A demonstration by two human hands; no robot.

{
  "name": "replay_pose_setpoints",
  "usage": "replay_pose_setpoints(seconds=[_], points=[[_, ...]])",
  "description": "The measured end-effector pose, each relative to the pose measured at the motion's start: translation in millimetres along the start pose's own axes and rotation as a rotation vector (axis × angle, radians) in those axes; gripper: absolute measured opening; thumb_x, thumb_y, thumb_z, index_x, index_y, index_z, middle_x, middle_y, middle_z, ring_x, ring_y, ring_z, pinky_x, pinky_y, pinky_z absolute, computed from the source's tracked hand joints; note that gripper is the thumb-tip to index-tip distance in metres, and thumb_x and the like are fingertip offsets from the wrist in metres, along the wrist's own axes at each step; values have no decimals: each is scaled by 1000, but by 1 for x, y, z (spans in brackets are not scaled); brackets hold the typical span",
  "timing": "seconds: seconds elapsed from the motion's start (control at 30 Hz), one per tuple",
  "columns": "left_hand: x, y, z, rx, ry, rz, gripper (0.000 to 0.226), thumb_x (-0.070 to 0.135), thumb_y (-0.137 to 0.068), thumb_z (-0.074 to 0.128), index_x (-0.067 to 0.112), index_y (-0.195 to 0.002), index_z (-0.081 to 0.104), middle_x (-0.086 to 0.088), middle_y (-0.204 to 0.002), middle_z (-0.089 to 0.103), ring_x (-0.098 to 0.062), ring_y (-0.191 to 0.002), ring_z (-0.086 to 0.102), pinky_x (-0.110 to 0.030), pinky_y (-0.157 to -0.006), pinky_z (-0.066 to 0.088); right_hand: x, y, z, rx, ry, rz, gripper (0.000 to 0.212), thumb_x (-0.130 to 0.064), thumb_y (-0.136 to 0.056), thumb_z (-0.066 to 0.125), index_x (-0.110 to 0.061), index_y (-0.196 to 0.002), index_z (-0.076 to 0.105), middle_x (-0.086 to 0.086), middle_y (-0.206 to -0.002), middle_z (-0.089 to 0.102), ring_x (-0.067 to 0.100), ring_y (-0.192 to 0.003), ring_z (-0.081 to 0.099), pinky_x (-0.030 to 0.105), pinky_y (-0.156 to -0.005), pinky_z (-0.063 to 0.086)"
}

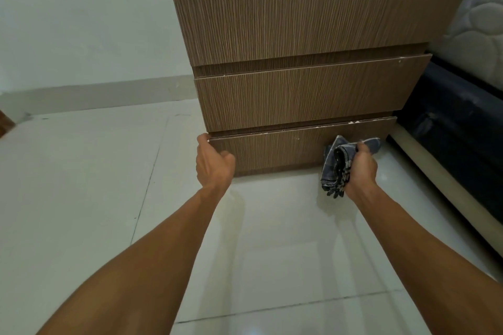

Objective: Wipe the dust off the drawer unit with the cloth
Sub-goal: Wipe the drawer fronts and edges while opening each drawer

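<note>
Your two arms come into view bare from the elbow down, with no sleeve, cuff or glove on either one. Your left hand (pixel 215 163) and right hand (pixel 362 168) carry no ring, and neither wrist wears a watch, band or strap
</note>
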State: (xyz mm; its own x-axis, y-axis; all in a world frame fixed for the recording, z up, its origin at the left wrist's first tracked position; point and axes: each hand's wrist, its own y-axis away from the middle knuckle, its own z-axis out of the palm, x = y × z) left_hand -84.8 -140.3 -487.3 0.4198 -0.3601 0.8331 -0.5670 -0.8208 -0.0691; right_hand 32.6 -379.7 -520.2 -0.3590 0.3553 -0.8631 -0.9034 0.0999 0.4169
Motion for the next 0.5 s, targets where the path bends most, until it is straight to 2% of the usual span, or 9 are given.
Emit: replay_pose_setpoints(seconds=[0.1, 0.2, 0.27, 0.4, 0.5], points=[[1, -3, -4, -37, -33, 4, 47, 5, -85, 55, 19, -127, 40, -6, -110, 61, -27, -93, 62, -48, -82, 56, -3, 5, 1, 11, 22, -22, 43, -40, -97, 50, -12, -128, 57, 12, -111, 71, 26, -97, 69, 43, -92, 56], [3, -6, -11, -77, -66, 11, 46, 4, -84, 55, 18, -126, 41, -7, -112, 61, -27, -92, 62, -47, -79, 57, -6, 16, 4, 12, 32, -50, 37, -36, -99, 48, -11, -124, 57, 7, -99, 70, 20, -86, 68, 33, -74, 55], [3, -7, -15, -95, -75, 21, 46, 2, -85, 55, 17, -127, 43, -8, -115, 61, -26, -92, 61, -46, -79, 57, -7, 26, 8, -9, 71, -84, 34, -36, -101, 46, -12, -123, 57, 4, -93, 68, 17, -80, 67, 31, -71, 53], [0, -5, -22, -99, -116, 33, 49, 1, -88, 55, 18, -133, 44, -9, -125, 56, -18, -92, 52, -34, -73, 51, -8, 49, 21, -90, 254, -226, 35, -37, -104, 41, -15, -127, 57, 7, -104, 69, 15, -83, 65, 30, -72, 51], [-4, 0, -25, -70, -142, 49, 46, 3, -88, 56, 19, -130, 48, -8, -126, 55, -19, -96, 55, -32, -71, 47, -3, 73, 37, -214, 382, -345, 33, -37, -105, 40, -19, -128, 55, 6, -110, 67, 14, -90, 66, 26, -69, 50]])
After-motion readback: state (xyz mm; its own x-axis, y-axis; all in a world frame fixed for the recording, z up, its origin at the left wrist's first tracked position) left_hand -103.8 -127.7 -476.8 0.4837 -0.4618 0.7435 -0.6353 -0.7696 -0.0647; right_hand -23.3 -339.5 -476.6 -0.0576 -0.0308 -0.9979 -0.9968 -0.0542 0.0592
